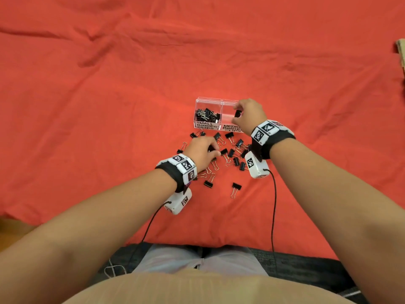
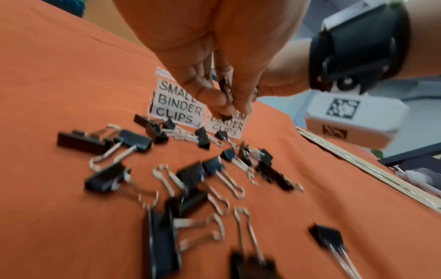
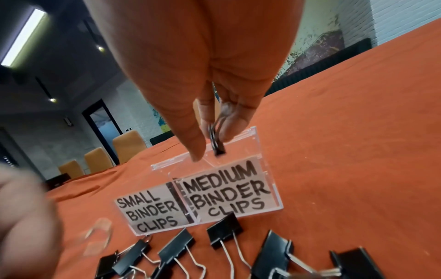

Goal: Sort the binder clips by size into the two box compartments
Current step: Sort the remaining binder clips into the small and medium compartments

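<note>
Holding 1 clip point(image 1: 237, 113) each: right hand point(image 1: 248, 115), left hand point(image 1: 202, 148) (2 compartments).

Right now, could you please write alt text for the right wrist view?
The right hand pinches a black binder clip above the clear box, over its compartment labelled medium; more clips lie on the orange cloth in front.

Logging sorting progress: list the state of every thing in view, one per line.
Clear plastic two-compartment box: open-topped, upright on the cloth.
Compartment labelled SMALL BINDER CLIPS: holds a heap of clips.
Compartment labelled MEDIUM BINDER CLIPS: looks empty.
Loose black binder clips: scattered on the cloth, unsorted.
Right hand: pinches a black clip above the medium compartment.
Left hand: pinches a clip over the pile.
</note>
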The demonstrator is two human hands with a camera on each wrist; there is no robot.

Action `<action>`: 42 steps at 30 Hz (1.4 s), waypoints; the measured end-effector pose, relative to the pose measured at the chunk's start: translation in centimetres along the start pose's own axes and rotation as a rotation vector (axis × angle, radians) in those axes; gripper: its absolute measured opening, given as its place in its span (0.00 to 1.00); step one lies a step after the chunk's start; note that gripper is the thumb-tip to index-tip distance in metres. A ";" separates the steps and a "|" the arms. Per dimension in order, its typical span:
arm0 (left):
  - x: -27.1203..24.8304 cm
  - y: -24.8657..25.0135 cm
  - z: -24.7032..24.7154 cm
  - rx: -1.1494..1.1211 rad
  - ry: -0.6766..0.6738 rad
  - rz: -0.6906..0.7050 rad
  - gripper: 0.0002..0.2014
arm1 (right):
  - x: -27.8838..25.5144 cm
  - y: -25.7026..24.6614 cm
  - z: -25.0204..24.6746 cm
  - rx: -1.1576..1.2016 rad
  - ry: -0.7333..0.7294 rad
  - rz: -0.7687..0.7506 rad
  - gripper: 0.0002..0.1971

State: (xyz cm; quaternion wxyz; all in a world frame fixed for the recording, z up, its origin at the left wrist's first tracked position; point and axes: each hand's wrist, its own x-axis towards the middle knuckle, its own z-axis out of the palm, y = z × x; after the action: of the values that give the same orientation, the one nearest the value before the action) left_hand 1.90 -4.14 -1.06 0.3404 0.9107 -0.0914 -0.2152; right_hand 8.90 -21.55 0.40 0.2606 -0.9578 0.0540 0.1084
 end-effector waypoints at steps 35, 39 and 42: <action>0.7 -2.5 1.7 0.434 -0.240 0.200 0.19 | -10.9 5.2 4.9 0.182 -0.064 0.049 0.15; 0.3 -3.3 2.5 0.416 -0.229 0.170 0.21 | -10.6 4.4 5.8 0.052 -0.109 0.024 0.15; 0.4 -3.1 2.6 0.406 -0.194 0.179 0.15 | -10.7 4.3 6.4 0.029 -0.113 0.025 0.08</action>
State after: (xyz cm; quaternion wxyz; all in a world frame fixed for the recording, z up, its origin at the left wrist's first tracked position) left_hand 1.16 -3.44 -5.03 0.1576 0.9239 -0.2455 -0.2477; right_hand -3.29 -21.48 -4.55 0.2758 -0.9455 0.0529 0.1647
